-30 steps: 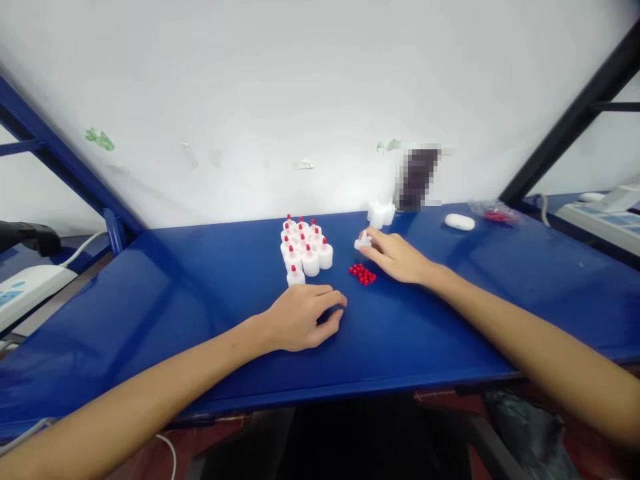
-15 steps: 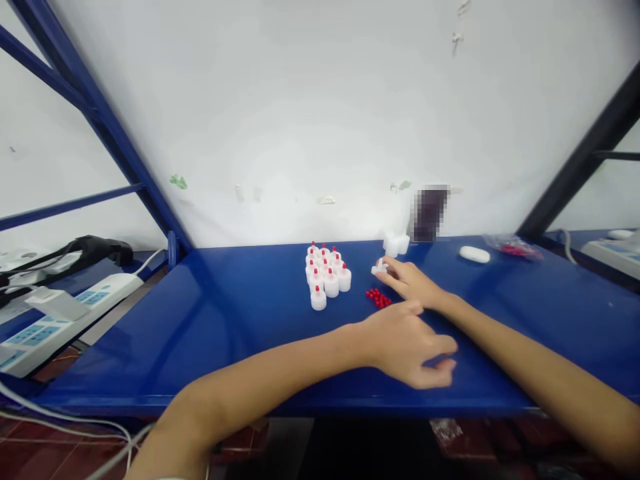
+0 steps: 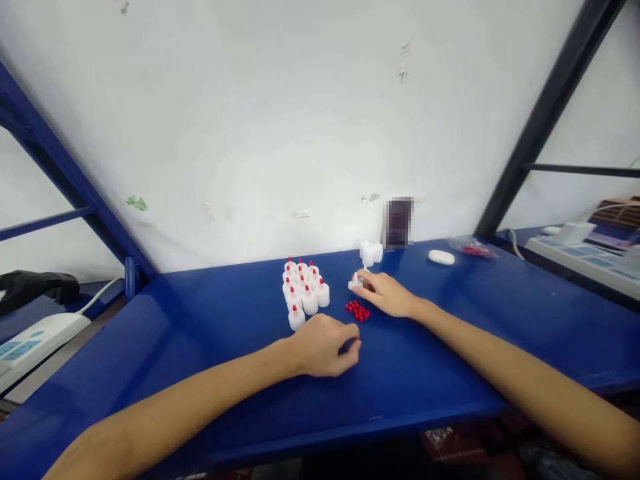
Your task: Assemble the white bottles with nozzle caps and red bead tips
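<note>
My right hand (image 3: 387,295) is over the table with its thumb and fingers closed on a white nozzle cap (image 3: 355,283). Just in front of it lies a small pile of red tip caps (image 3: 357,311). Nearer to me, my left hand (image 3: 325,347) is curled, thumb and forefinger brought together; whatever is between the fingertips, if anything, is too small to make out. Beyond that hand, rows of short white bottles (image 3: 309,300) stand upright in a close group, each with a red tip. More white bottles or caps (image 3: 371,253) sit by the wall, beyond my right hand.
The blue table (image 3: 225,307) backs onto a white wall. A dark, pixelated object (image 3: 399,223) leans there. Toward the right are a white oval case (image 3: 441,257) and a plastic bag with red pieces (image 3: 473,248). Metal posts and power strips (image 3: 35,343) flank the table.
My left hand has moved left and away from my right forearm, closer to the bottles. The right hand keeps hold of the white cap. The whole view has turned a little to the right.
</note>
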Tool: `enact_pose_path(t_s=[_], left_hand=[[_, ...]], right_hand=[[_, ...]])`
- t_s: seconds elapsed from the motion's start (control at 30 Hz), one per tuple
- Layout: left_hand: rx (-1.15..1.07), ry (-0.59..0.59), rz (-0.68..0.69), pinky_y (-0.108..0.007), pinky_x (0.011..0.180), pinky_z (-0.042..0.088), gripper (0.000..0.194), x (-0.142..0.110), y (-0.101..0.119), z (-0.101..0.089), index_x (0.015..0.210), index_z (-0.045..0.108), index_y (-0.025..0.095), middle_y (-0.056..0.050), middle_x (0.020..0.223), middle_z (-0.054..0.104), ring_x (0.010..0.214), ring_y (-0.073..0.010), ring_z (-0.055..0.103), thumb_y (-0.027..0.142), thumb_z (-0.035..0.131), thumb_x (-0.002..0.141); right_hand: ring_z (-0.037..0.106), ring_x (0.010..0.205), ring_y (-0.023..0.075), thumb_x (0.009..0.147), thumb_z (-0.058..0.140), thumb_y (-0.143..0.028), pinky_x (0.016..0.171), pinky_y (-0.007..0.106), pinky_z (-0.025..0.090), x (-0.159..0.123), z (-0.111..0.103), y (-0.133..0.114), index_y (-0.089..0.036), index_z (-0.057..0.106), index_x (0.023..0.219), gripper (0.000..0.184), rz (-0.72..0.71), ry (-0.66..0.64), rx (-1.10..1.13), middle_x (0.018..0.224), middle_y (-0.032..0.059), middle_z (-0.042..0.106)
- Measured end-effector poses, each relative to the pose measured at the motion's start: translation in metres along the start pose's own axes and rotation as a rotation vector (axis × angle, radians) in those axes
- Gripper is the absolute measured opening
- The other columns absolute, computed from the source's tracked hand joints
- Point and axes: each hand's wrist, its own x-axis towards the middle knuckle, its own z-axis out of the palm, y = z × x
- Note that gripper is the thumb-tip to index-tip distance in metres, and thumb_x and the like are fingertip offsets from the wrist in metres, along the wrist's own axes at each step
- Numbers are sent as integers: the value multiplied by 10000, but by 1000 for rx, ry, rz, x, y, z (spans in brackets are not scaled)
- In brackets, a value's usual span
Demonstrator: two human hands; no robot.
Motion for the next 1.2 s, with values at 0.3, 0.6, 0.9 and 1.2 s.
enact_pose_path(t_s=[0.3,0.6,0.9,1.2], left_hand=[[68,52,-230,-351,725,567,313,-2,0,2,1188,585,197,-123,1384,520,976,-239,657,295,496,904],[-9,-14,-274,-389,799,571,310,0,0,0,1194,579,180,-91,1243,614,983,-245,663,284,479,920],[-150,101,-229,-301,759,542,197,-2,-4,4,1004,648,163,-50,1024,695,856,-181,679,146,499,875],[-749,231,-393,-241,642,510,71,3,3,-2,880,643,154,-50,885,670,736,-135,634,210,601,869]], right_hand=[[583,679,170,1016,336,-458,695,304,395,-3,-4,1,-223,503,970,292,5,3,57,781,-8,630],[541,622,162,981,428,-458,622,286,355,-3,-4,-3,-226,471,946,239,33,-25,31,699,-33,572],[497,567,144,927,527,-422,585,273,344,-3,0,2,-233,466,1040,229,52,-29,42,634,-66,522],[484,627,124,739,680,-215,588,269,423,-7,2,-15,-219,480,887,249,-223,267,30,805,-14,521]])
